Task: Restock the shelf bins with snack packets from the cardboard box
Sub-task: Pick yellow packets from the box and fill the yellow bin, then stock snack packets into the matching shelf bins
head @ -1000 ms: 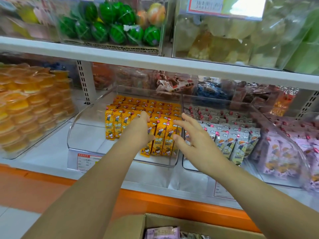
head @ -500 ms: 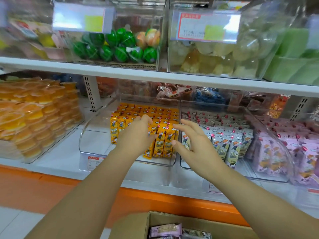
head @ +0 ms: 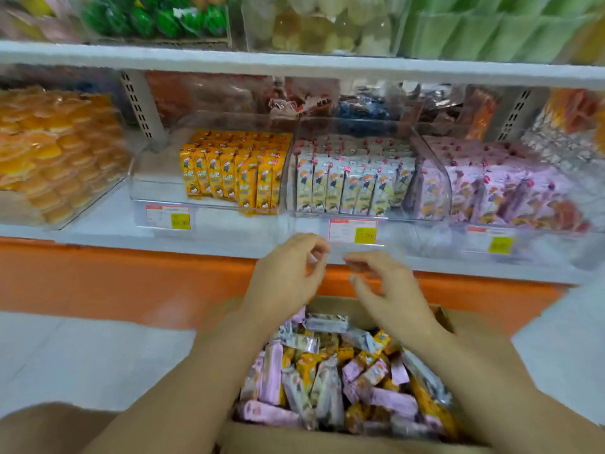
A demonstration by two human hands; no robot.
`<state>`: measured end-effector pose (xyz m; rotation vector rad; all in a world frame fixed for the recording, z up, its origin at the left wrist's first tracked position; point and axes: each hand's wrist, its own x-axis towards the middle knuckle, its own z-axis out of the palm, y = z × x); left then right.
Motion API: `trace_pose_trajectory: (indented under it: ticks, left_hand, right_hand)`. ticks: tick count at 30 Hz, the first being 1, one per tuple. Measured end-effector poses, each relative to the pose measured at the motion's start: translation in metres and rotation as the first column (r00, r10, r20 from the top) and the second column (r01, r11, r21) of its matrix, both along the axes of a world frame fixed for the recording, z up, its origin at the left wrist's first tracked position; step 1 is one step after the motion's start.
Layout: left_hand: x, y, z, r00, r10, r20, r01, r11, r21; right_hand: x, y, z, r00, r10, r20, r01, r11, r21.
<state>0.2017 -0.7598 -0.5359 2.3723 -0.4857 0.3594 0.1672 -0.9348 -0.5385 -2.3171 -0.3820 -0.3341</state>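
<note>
A cardboard box (head: 330,439) at the bottom centre is full of mixed pink, yellow and white snack packets (head: 343,378). Both my hands hover above its far edge, in front of the shelf lip. My left hand (head: 286,276) and my right hand (head: 388,286) have loosely curled fingers and hold nothing. On the shelf stand three clear bins: one with upright yellow packets (head: 229,172), one with white packets (head: 353,185), one with pink packets (head: 491,194). The yellow bin's left part (head: 157,178) holds no packets.
A bin of orange jelly cups (head: 49,149) fills the shelf's left end. The upper shelf (head: 294,65) carries bins of green and pale sweets. An orange base panel (head: 114,280) runs under the shelf, with pale floor (head: 82,355) beside the box.
Both hands have pulled back out of the yellow bin and come down to above the box. The view has tilted down, showing the box's contents.
</note>
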Motion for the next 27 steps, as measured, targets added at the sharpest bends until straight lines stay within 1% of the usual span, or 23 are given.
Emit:
trace_pose_trajectory:
  ticks: [2, 4, 6, 9, 11, 14, 18, 21, 24, 27]
  left_hand:
    - [-0.010, -0.010, -0.031, 0.994, -0.041, -0.104, 0.046, 0.998, 0.042]
    - [-0.018, -0.017, -0.062, 0.973, -0.037, -0.229, 0.051, 0.997, 0.053]
    - [-0.024, -0.022, -0.091, 0.940, -0.002, -0.341, 0.033, 0.996, 0.085]
    - [-0.026, -0.026, -0.126, 0.873, 0.045, -0.486, 0.039, 0.986, 0.161]
    - [-0.024, -0.027, -0.143, 0.863, 0.075, -0.499, 0.059, 0.967, 0.249]
    - [-0.021, -0.025, -0.161, 0.849, 0.118, -0.515, 0.061, 0.946, 0.318]
    - [-0.015, -0.022, -0.178, 0.802, 0.167, -0.574, 0.102, 0.908, 0.407]
    - [-0.014, -0.021, -0.186, 0.809, 0.209, -0.549, 0.127, 0.850, 0.511]
    - [-0.012, -0.022, -0.194, 0.840, 0.254, -0.479, 0.121, 0.773, 0.623]
    - [-0.011, -0.023, -0.199, 0.859, 0.251, -0.446, 0.135, 0.728, 0.672]
  right_hand:
    - [-0.017, -0.022, -0.028, 0.997, -0.038, -0.069, 0.036, 0.999, -0.032]
    - [-0.030, -0.045, -0.056, 0.977, -0.075, -0.201, 0.064, 0.996, -0.058]
    - [-0.040, -0.065, -0.081, 0.928, -0.107, -0.357, 0.074, 0.992, -0.104]
    - [-0.042, -0.086, -0.113, 0.833, -0.194, -0.518, 0.105, 0.975, -0.196]
    - [-0.037, -0.088, -0.129, 0.791, -0.212, -0.574, 0.120, 0.974, -0.195]
    - [-0.027, -0.080, -0.149, 0.788, -0.192, -0.585, 0.085, 0.975, -0.205]
    - [-0.018, -0.066, -0.168, 0.773, -0.152, -0.616, 0.075, 0.986, -0.148]
    - [-0.011, -0.057, -0.174, 0.772, -0.133, -0.622, 0.067, 0.990, -0.128]
    - [-0.006, -0.050, -0.176, 0.760, -0.093, -0.643, 0.067, 0.996, -0.064]
    - [-0.001, -0.046, -0.175, 0.763, -0.081, -0.641, 0.066, 0.997, -0.048]
